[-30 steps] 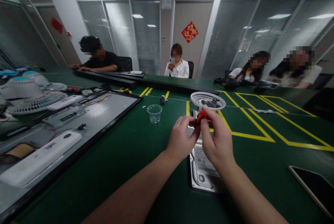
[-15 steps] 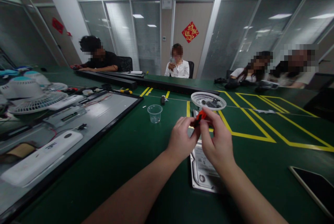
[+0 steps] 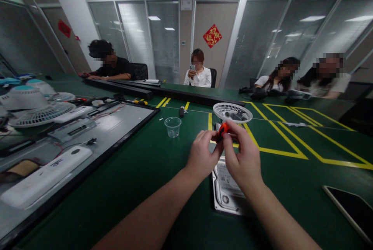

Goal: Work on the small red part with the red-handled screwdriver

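Between the fingertips of both hands is an orange-and-black screwdriver (image 3: 223, 129), mostly covered; only its handle shows and its tip is hidden. My left hand (image 3: 204, 152) is closed around its dark lower end. Thumb and fingers of my right hand (image 3: 244, 152) pinch the orange part from the other side. Beneath the hands a silver hard drive (image 3: 225, 188) lies on the green table, its label partly covered by my right hand and wrist. Left of the hands stands a clear plastic cup (image 3: 173, 127).
Behind the hands sits a white slotted basket (image 3: 219, 116) with dark small parts. A phone (image 3: 349, 207) lies at the right. A large framed panel (image 3: 116, 133) carrying a white power strip (image 3: 49, 176) fills the left. Several people sit across the table.
The screwdriver's orange handle has turned slightly between my fingers. Both hands stay in nearly the same place. At the far side, people on the left and right have shifted their heads.
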The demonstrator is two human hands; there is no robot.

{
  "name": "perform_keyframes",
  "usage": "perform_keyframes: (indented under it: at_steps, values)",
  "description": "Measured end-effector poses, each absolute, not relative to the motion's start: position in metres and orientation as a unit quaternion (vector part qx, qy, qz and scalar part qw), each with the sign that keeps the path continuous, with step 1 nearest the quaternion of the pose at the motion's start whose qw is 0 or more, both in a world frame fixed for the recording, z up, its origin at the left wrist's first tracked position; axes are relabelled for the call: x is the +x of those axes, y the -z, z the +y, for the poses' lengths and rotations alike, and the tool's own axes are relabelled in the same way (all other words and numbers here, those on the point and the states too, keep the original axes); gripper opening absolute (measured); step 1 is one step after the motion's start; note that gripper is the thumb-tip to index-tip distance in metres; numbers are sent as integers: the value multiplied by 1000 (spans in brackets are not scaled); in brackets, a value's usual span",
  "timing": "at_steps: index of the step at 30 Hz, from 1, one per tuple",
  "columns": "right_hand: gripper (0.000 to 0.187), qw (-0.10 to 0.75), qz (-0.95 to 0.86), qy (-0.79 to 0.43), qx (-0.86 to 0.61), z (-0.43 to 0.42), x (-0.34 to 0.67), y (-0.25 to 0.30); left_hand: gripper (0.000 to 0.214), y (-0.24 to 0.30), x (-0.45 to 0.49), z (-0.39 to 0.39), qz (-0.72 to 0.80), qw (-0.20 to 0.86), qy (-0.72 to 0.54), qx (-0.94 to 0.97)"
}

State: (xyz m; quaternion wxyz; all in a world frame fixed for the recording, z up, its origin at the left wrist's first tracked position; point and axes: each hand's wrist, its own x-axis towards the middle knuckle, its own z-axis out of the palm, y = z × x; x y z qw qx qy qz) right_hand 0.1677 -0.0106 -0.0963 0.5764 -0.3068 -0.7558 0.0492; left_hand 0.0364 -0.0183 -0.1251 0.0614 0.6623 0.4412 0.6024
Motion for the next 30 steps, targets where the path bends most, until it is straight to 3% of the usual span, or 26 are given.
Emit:
perform_keyframes:
  at_steps: [10,16,30]
  values:
    - [44,576,-762,-44,-292,-10,168,96,11,126,37,-18,435,65,-596,672]
    - [34,578,-754,-17,-312,-8,169,95,15,126,38,-19,430,60,-603,669]
    - [34,580,-755,-20,-306,-9,168,95,15,127,37,-18,436,61,-611,657]
